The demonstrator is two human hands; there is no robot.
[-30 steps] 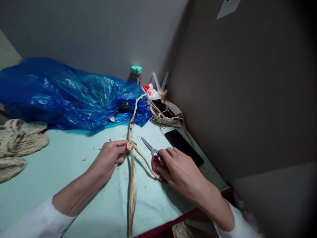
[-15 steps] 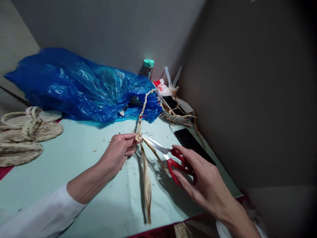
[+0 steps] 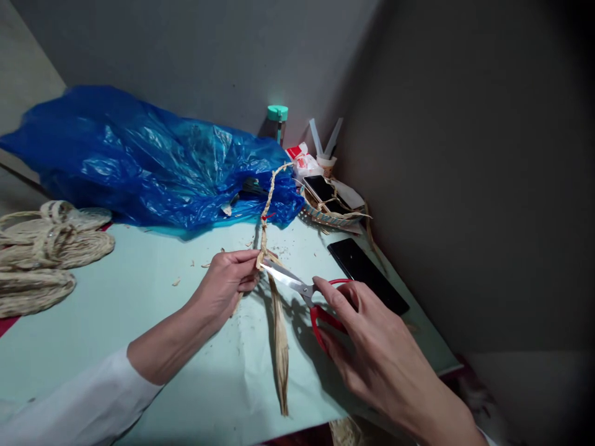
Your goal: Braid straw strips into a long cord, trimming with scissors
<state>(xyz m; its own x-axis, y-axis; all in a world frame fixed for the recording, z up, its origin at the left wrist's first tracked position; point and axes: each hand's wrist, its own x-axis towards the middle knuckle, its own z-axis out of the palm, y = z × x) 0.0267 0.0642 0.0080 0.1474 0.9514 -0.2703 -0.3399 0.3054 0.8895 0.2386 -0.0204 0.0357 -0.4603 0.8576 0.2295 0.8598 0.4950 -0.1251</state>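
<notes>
Two hands are at the braid (image 3: 264, 234), whose long axis runs away from me: my left hand (image 3: 216, 285) pinches its near end, and my right hand (image 3: 381, 341) grips the scissors (image 3: 305, 290), blades angled across that end. Right of the braid, the black phone (image 3: 367, 275) lies on the tabletop (image 3: 162, 328); behind the braid stands the grey wall (image 3: 209, 56).

Count: 2 hands (image 3: 227, 277), 1 scissors (image 3: 305, 290), 1 braid (image 3: 269, 197), 2 phones (image 3: 367, 274), 1 basket (image 3: 328, 217), 1 bag (image 3: 171, 164), 1 jar (image 3: 277, 113), 1 cup (image 3: 326, 166), 3 slippers (image 3: 88, 249).
</notes>
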